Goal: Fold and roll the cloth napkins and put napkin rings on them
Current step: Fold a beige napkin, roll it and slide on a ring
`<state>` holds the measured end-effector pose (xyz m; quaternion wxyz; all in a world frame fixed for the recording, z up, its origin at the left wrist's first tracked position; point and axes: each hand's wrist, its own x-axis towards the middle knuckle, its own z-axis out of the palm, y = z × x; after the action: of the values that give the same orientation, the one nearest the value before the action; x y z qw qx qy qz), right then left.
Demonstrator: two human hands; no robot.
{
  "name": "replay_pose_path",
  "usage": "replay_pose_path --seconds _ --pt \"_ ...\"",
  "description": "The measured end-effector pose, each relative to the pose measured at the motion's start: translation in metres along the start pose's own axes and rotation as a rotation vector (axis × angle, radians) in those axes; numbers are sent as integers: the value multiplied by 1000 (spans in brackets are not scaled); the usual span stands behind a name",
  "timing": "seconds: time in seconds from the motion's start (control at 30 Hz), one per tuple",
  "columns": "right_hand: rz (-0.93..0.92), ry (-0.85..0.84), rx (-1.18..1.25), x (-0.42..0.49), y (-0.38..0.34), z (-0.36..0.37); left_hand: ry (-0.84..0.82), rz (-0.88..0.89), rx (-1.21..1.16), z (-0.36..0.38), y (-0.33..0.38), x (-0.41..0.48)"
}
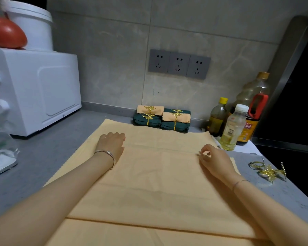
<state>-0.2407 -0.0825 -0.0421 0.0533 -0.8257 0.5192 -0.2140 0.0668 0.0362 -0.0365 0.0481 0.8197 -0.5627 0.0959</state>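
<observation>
Napkin (158, 174) spread on the counter (43, 153), left hand (111, 144) flat on its left part, right hand (213, 158) pinching a fold at its right. Behind, ringed rolls (162, 119), seemingly stacked two high; bottles (235, 125) right of them; loose rings (267, 171) right of the napkin.

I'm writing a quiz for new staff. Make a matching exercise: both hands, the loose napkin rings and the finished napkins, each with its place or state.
1 left hand
2 right hand
3 loose rings
4 finished napkins

A stacked by the wall
B pinches a fold of the cloth
C on the counter beside the cloth
D rests flat on the cloth

Pairs: 1-D, 2-B, 3-C, 4-A
</observation>
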Motion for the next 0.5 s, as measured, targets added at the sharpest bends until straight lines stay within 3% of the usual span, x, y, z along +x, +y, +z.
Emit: replay_pose_path --seconds 0.13,0.27,0.37,0.5 --pt "-16 10 88 -27 -26 -3 -32 129 -87 -9 23 -40" --pt "-103 -129 273 -74 -72 2 -190 260 -258 -17 51 -103" --pt "-207 -201 240 -103 -105 11 -298 253 -222 -14 61 -123" --pt "-236 -230 141 -120 -130 26 -312 216 -174 -7 67 -131"
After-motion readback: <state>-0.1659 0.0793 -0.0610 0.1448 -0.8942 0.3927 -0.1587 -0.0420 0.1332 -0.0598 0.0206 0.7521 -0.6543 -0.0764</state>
